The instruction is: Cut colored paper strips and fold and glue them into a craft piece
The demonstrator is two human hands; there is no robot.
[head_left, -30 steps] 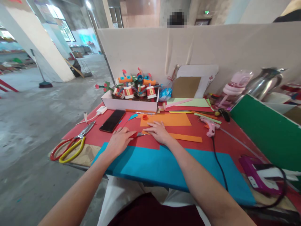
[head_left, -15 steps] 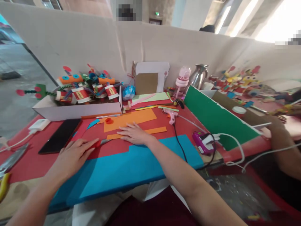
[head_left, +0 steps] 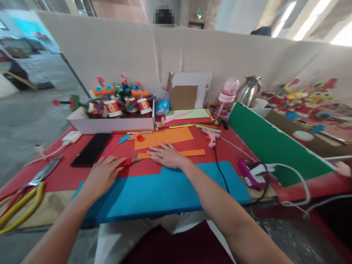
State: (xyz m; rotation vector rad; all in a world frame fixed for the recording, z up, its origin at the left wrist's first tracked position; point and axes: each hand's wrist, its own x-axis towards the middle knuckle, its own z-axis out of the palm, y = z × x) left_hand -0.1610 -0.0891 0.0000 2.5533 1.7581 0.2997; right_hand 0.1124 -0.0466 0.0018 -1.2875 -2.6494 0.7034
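Front table edge runs along the lap, blue sheet (head_left: 165, 194) laid along it. Left edge of the table (head_left: 59, 203) has scissors (head_left: 35, 182) lying near the corner, handles toward the person, blades pointing to the white adapter (head_left: 72, 137). Rear limit: white box (head_left: 115, 125) with cup figures, pale partition (head_left: 110, 51) behind. Right limit: green panel (head_left: 271, 146), with purple device (head_left: 250, 173) just beside its near end. Most open red surface sits right of the orange strip (head_left: 195, 152), up to the pink glue gun (head_left: 211, 137), whose black cord crosses it; some red also shows between phone (head_left: 91, 149) and scissors. Left hand (head_left: 106, 172): fingers bent, thumb and index pinching a red tool (head_left: 127, 162), grey tip pointing right, at the strip's left end. Right hand (head_left: 166, 156): palm down, fingers spread and fairly straight, pressed over the strip, grasping nothing. Strip lies in front of the wider orange sheet (head_left: 170, 137), behind the blue sheet. Small red ring (head_left: 140, 138) on orange sheet.
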